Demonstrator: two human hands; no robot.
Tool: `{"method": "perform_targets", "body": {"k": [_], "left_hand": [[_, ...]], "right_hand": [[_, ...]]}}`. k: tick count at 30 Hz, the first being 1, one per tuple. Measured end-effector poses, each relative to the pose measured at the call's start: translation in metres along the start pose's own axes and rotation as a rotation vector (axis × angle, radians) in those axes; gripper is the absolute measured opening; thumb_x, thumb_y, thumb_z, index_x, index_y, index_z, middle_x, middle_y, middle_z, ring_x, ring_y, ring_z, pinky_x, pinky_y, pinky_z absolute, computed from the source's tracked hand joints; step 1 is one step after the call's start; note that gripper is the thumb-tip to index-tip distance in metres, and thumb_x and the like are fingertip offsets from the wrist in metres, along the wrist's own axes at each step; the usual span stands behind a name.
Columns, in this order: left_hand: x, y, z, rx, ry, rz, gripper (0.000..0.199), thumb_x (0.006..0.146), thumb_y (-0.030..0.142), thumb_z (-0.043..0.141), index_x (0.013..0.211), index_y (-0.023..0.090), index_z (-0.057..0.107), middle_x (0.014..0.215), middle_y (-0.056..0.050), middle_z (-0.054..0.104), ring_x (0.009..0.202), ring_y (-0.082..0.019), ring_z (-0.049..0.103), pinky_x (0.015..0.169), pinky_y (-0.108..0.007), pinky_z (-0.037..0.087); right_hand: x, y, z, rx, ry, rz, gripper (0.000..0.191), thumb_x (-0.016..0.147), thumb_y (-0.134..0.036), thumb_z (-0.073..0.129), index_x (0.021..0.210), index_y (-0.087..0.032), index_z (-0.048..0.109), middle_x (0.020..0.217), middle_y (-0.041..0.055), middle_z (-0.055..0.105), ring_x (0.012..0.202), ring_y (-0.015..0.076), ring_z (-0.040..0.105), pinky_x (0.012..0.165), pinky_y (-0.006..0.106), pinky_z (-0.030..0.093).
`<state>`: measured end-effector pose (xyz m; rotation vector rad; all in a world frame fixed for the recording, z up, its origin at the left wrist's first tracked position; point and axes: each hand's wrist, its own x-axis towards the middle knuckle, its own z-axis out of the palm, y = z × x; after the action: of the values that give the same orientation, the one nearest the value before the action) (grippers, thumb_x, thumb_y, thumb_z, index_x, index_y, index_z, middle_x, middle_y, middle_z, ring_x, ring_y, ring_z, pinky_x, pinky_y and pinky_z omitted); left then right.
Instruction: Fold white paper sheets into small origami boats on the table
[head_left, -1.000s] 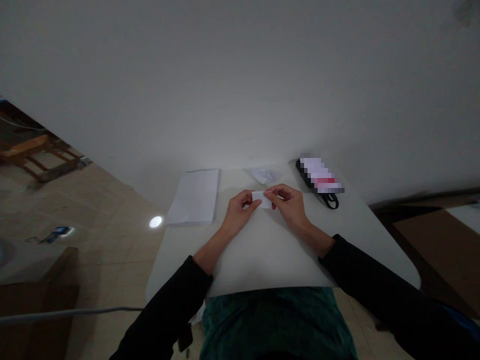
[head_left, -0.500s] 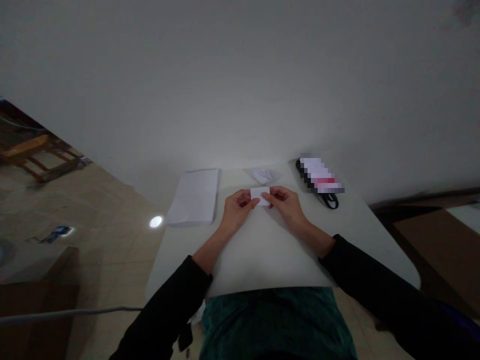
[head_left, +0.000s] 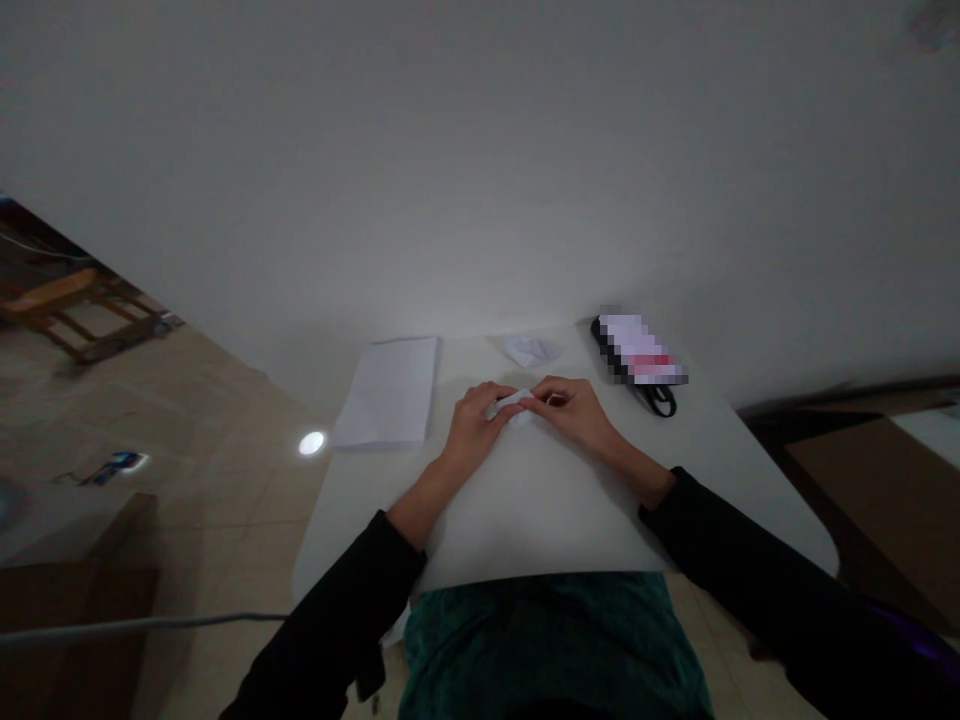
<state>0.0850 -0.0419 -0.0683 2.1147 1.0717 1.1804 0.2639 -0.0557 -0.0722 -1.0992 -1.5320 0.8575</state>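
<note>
A small piece of folded white paper (head_left: 513, 400) is held between both hands, just above the middle of the white table (head_left: 525, 510). My left hand (head_left: 476, 420) pinches it from the left, thumb in front and fingers behind. From the right, my right hand (head_left: 574, 408) pinches the same paper near its upper edge. The fingers cover much of it, so its exact folds cannot be made out. Just beyond the hands lies a folded paper shape (head_left: 529, 350). To the left rests a stack of white paper (head_left: 390, 392).
A phone-like device (head_left: 637, 348), partly pixelated, with a black strap (head_left: 661, 401) lies at the table's back right. The wall (head_left: 480, 180) rises directly behind the table. Brown cardboard (head_left: 870, 490) is at the right, and a wooden chair (head_left: 60, 300) stands far left.
The paper was a flat rectangle facing me; now it is tilted and bent between the fingers. Both hands have closed in toward each other. Other things on the table stay in place.
</note>
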Motion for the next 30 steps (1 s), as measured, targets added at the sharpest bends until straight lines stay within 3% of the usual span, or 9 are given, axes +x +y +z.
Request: {"method": "perform_targets", "body": {"k": [9, 16, 19, 22, 26, 30], "left_hand": [[0.004, 0.004, -0.004, 0.095, 0.053, -0.053, 0.015, 0.075, 0.039, 0.078, 0.073, 0.025, 0.071, 0.076, 0.002, 0.073, 0.076, -0.018, 0.064, 0.1, -0.043, 0.029], [0.01, -0.011, -0.003, -0.01, 0.068, -0.152, 0.012, 0.071, 0.035, 0.081, 0.073, 0.025, 0.074, 0.08, -0.001, 0.073, 0.083, -0.021, 0.065, 0.093, -0.044, 0.038], [0.011, -0.01, -0.004, -0.015, 0.084, -0.122, 0.009, 0.071, 0.032, 0.081, 0.074, 0.026, 0.075, 0.087, -0.003, 0.072, 0.097, -0.024, 0.064, 0.096, -0.046, 0.038], [0.011, -0.008, -0.003, -0.029, 0.014, -0.039, 0.004, 0.078, 0.032, 0.075, 0.078, 0.028, 0.076, 0.086, -0.004, 0.073, 0.105, -0.025, 0.061, 0.098, -0.046, 0.039], [0.01, -0.009, -0.003, -0.03, -0.02, 0.05, 0.009, 0.083, 0.034, 0.07, 0.083, 0.029, 0.077, 0.084, -0.004, 0.074, 0.1, -0.024, 0.061, 0.097, -0.046, 0.04], [0.01, -0.011, -0.002, -0.018, -0.03, 0.055, 0.01, 0.083, 0.036, 0.07, 0.086, 0.03, 0.078, 0.084, -0.004, 0.074, 0.096, -0.024, 0.062, 0.096, -0.047, 0.04]], "right_hand": [[-0.006, -0.002, 0.008, -0.085, 0.061, -0.163, 0.012, 0.081, -0.031, 0.066, 0.087, -0.022, 0.071, 0.081, 0.0015, 0.061, 0.057, 0.0096, 0.047, 0.052, 0.025, 0.041], [0.001, 0.002, 0.011, -0.118, 0.138, -0.142, 0.01, 0.076, -0.028, 0.067, 0.073, -0.02, 0.062, 0.08, 0.0004, 0.055, 0.057, 0.0092, 0.046, 0.048, 0.023, 0.038], [0.002, -0.001, 0.014, -0.118, 0.14, -0.153, 0.011, 0.078, -0.029, 0.066, 0.074, -0.02, 0.061, 0.076, -0.0012, 0.052, 0.056, 0.0087, 0.045, 0.049, 0.023, 0.038], [0.001, -0.003, 0.015, -0.151, 0.148, -0.174, 0.006, 0.08, -0.024, 0.063, 0.076, -0.02, 0.062, 0.073, -0.0016, 0.052, 0.054, 0.0087, 0.043, 0.051, 0.025, 0.037], [0.0, -0.005, 0.016, -0.157, 0.161, -0.19, 0.007, 0.078, -0.019, 0.059, 0.081, -0.02, 0.065, 0.074, -0.0008, 0.054, 0.055, 0.0095, 0.044, 0.051, 0.024, 0.037], [-0.002, -0.007, 0.015, -0.158, 0.154, -0.196, 0.006, 0.076, -0.017, 0.059, 0.077, -0.02, 0.064, 0.072, -0.0014, 0.052, 0.054, 0.0092, 0.044, 0.05, 0.024, 0.037]]}}
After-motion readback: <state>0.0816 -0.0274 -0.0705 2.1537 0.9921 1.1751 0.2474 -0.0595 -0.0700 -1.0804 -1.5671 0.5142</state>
